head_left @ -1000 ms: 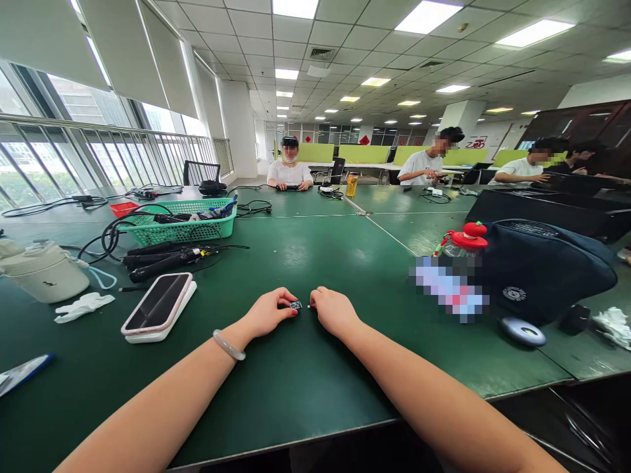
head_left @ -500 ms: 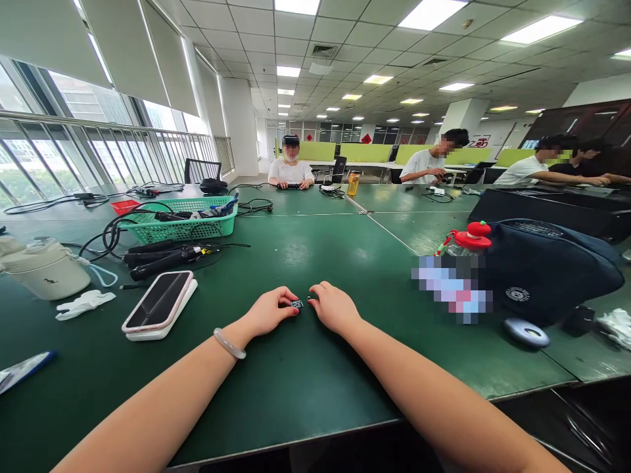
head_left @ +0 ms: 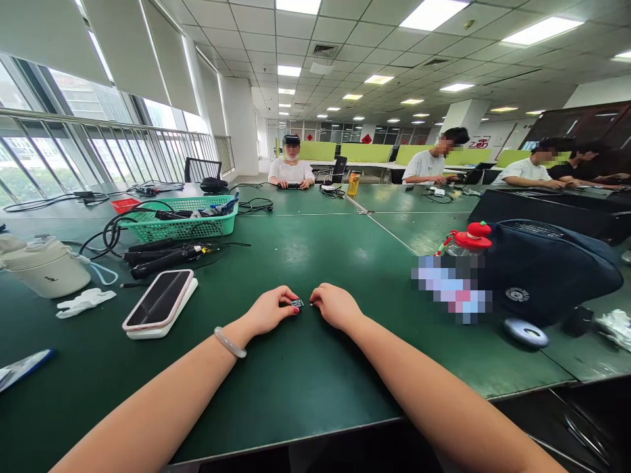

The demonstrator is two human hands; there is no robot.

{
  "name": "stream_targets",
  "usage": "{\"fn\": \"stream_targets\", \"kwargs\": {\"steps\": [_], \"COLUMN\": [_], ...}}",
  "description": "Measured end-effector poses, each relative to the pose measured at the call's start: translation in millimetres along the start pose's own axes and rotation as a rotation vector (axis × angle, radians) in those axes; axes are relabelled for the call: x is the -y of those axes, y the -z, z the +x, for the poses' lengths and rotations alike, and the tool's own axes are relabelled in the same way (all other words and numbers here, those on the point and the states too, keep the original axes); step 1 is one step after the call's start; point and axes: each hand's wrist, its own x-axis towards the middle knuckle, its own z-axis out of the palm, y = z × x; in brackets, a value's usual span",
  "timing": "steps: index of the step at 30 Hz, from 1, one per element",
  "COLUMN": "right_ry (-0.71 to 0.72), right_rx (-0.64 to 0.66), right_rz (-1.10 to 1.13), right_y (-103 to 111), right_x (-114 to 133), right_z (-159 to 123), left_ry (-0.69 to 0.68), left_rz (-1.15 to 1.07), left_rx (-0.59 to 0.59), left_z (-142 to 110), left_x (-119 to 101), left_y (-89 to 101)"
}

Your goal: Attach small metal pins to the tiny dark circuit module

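Note:
My left hand (head_left: 269,310) pinches a small dark circuit board (head_left: 297,303) with pale markings between thumb and fingertips, just above the green table (head_left: 286,381). A short gap to the right, my right hand (head_left: 337,306) has its thumb and fingers pressed together at a tiny dark piece (head_left: 311,303), too small to name. The two hands face each other and do not touch. Left of them lies a phone (head_left: 160,299) in a pink case on top of a white box (head_left: 190,303).
A green basket (head_left: 182,228) holds cables and tools, with black-handled tools (head_left: 167,261) in front. At left stand a cream bottle (head_left: 46,266) and a crumpled tissue (head_left: 85,302). A dark blue bag (head_left: 552,269), red-lidded bottle (head_left: 472,236) and computer mouse (head_left: 526,333) are right. Several people sit beyond.
My right hand has shifted very slightly, its fingers bent a little further downward. My left hand still holds the circuit board in the same place. At far right, co-workers' arms have moved.

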Motion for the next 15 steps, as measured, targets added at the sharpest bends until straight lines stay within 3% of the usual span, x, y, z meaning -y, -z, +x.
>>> {"fn": "stream_targets", "kwargs": {"steps": [8, 15], "right_ry": [0.005, 0.023], "right_rx": [-0.032, -0.219], "right_rz": [-0.049, 0.265], "right_y": [-3, 12], "right_x": [-1, 17], "right_z": [1, -7], "left_ry": [-0.008, -0.063], "left_rz": [-0.034, -0.136], "left_rx": [-0.004, -0.005], "left_z": [1, -2], "left_x": [1, -5], "left_y": [-0.9, -3.9]}}
